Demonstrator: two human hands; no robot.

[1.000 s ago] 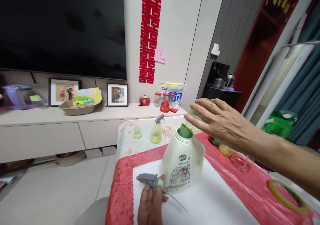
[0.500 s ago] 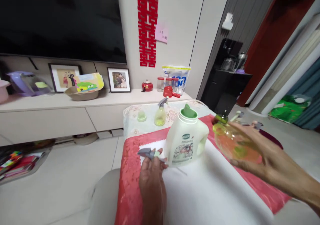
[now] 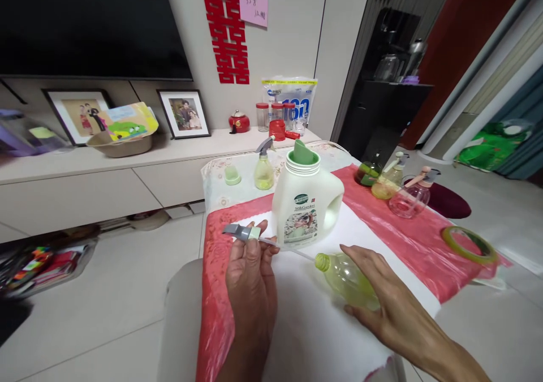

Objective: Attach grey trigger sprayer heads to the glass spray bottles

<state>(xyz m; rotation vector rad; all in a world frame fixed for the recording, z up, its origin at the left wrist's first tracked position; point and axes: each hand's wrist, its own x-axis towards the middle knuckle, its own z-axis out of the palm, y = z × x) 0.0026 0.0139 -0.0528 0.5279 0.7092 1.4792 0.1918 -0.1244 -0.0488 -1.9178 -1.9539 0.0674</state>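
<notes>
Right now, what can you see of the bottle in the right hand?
The bottle looks like translucent yellow-green plastic or glass, with a rounded body and a ridged, uncapped neck. It is tipped well over above the white sheet, neck toward the thin tube; whether the tube's tip touches it is unclear. The right hand grips its body.

Wall: pale panels, dark vertical seam; red paper-cut strip (image 3: 229,37) and pink handwritten note (image 3: 253,3) attached.
Television (image 3: 85,25): large, black, wall-mounted, upper left.
Media cabinet (image 3: 178,181): low, long, off-white, beneath the television; two black-framed photographs, the smaller photograph (image 3: 185,114) at right.
Black cabinet (image 3: 373,110): right, before grey ribbed wall panelling.
Upright panel (image 3: 470,48): red-brown, blurred, possibly a door.
Curtain (image 3: 515,124): teal, far right.
Floor (image 3: 114,297): light, glossy tiles, thin joints, pale sheen at right.
Seat (image 3: 182,303): grey, partly visible, left of the table.
</notes>
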